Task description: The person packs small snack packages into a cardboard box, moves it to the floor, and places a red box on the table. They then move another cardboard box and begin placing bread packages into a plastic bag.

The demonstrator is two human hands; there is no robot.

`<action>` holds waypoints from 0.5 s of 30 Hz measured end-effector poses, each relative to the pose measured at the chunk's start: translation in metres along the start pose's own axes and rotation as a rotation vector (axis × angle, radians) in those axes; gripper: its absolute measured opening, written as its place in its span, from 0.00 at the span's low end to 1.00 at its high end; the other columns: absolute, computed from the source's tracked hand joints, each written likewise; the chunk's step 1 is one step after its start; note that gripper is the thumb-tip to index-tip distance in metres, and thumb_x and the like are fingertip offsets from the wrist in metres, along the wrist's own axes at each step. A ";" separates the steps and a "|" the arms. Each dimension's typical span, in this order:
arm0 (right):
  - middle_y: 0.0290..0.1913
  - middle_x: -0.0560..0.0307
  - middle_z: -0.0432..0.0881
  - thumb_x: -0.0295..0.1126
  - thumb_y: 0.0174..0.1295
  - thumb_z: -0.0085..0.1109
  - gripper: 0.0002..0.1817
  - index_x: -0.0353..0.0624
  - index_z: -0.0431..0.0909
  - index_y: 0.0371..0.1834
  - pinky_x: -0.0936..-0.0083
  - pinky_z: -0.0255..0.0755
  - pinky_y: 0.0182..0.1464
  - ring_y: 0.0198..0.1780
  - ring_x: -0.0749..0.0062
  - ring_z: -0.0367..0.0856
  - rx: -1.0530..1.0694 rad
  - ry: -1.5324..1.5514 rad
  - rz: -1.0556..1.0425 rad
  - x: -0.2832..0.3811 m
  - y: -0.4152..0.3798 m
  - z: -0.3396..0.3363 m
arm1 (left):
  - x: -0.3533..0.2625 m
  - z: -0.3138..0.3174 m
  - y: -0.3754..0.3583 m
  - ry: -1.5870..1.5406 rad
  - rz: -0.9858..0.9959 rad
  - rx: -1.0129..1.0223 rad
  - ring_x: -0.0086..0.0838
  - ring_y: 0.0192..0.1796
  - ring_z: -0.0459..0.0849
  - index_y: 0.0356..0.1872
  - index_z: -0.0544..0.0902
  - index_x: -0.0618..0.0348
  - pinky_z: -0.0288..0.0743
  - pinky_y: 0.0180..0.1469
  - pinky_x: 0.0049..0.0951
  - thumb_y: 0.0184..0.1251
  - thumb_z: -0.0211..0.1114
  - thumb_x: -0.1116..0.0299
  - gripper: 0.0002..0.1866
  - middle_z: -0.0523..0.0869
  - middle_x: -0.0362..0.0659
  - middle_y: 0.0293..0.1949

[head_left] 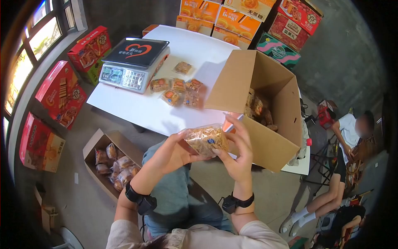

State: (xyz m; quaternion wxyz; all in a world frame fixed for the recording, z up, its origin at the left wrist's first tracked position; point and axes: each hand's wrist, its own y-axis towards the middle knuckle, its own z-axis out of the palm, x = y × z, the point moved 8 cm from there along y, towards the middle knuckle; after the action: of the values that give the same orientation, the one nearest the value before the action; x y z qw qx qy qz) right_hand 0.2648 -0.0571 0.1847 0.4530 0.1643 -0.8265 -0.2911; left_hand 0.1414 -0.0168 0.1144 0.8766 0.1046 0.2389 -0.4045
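Note:
Between my two hands, above my lap, is a clear-wrapped snack pack (206, 140) with a golden, grainy filling and a small blue mark. My left hand (173, 151) grips its left end. My right hand (239, 147) closes on its right end, fingers over the top corner and thumb at the lower edge. Beyond my hands, several similar wrapped snacks (178, 85) lie on the white table (137, 108). To the right, an open cardboard box (271, 143) holds more wrapped packs (259, 108).
A digital scale (134, 62) stands at the table's back left. On the floor at left, a cardboard box (97, 143) holds wrapped buns (118, 166). Red gift boxes (58, 93) line the left wall, and orange cartons (236, 23) stack behind the table. A seated person (346, 137) is at right.

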 end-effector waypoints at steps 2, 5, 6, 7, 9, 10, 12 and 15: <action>0.59 0.47 0.66 0.36 0.52 0.62 0.20 0.33 0.73 0.44 0.64 0.60 0.59 0.62 0.56 0.62 -0.107 -0.014 -0.015 0.003 -0.002 -0.016 | 0.001 0.001 0.000 -0.046 0.003 0.030 0.42 0.59 0.69 0.58 0.64 0.62 0.66 0.58 0.45 0.66 0.48 0.56 0.25 0.68 0.52 0.58; 0.60 0.47 0.65 0.33 0.55 0.60 0.18 0.33 0.70 0.45 0.69 0.61 0.58 0.62 0.63 0.63 -0.491 -0.025 -0.049 0.001 0.002 -0.061 | -0.005 -0.021 0.002 0.230 0.119 -0.065 0.39 0.57 0.72 0.57 0.65 0.62 0.69 0.56 0.42 0.67 0.50 0.62 0.21 0.71 0.49 0.55; 0.58 0.46 0.66 0.31 0.53 0.61 0.19 0.34 0.70 0.47 0.68 0.61 0.58 0.60 0.62 0.64 -0.612 -0.131 -0.023 -0.010 -0.002 -0.078 | -0.002 -0.035 0.002 0.273 0.118 -0.111 0.37 0.56 0.73 0.56 0.67 0.61 0.70 0.54 0.39 0.66 0.52 0.65 0.20 0.73 0.47 0.51; 0.56 0.46 0.67 0.30 0.51 0.62 0.20 0.35 0.71 0.48 0.67 0.61 0.58 0.59 0.61 0.65 -0.731 -0.237 0.001 -0.024 -0.008 -0.093 | -0.001 -0.047 0.001 0.316 0.118 -0.156 0.35 0.54 0.74 0.56 0.68 0.61 0.71 0.53 0.37 0.65 0.54 0.69 0.19 0.75 0.44 0.46; 0.56 0.46 0.67 0.29 0.52 0.61 0.18 0.36 0.71 0.46 0.66 0.61 0.58 0.58 0.60 0.65 -0.784 -0.260 0.019 -0.050 -0.004 -0.102 | 0.001 -0.063 0.002 0.299 0.085 -0.224 0.33 0.51 0.76 0.54 0.69 0.60 0.72 0.51 0.34 0.63 0.56 0.71 0.18 0.75 0.42 0.42; 0.56 0.47 0.67 0.27 0.53 0.60 0.15 0.36 0.72 0.44 0.65 0.60 0.58 0.58 0.59 0.65 -0.840 -0.285 0.035 -0.057 -0.004 -0.105 | 0.002 -0.072 0.001 0.284 0.053 -0.288 0.31 0.49 0.77 0.53 0.71 0.60 0.73 0.50 0.32 0.61 0.59 0.74 0.18 0.75 0.39 0.38; 0.56 0.47 0.67 0.27 0.53 0.59 0.14 0.37 0.71 0.42 0.64 0.59 0.58 0.58 0.58 0.65 -0.775 -0.593 0.052 -0.050 -0.001 -0.099 | -0.002 -0.080 -0.001 0.273 0.063 -0.307 0.29 0.47 0.77 0.52 0.71 0.60 0.73 0.49 0.31 0.60 0.59 0.74 0.18 0.75 0.38 0.37; 0.57 0.49 0.67 0.25 0.55 0.57 0.12 0.37 0.71 0.42 0.62 0.56 0.58 0.57 0.53 0.64 -0.661 -0.899 0.072 -0.040 0.005 -0.086 | -0.004 -0.096 -0.007 0.238 0.057 -0.367 0.27 0.43 0.77 0.51 0.72 0.60 0.73 0.48 0.30 0.59 0.59 0.74 0.17 0.75 0.37 0.36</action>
State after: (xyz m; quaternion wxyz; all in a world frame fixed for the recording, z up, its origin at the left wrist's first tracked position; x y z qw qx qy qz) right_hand 0.3587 -0.0599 0.1979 0.0931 -0.1554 -0.8081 -0.5606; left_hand 0.1017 0.0170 0.0335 0.8576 -0.0027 0.4073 -0.3140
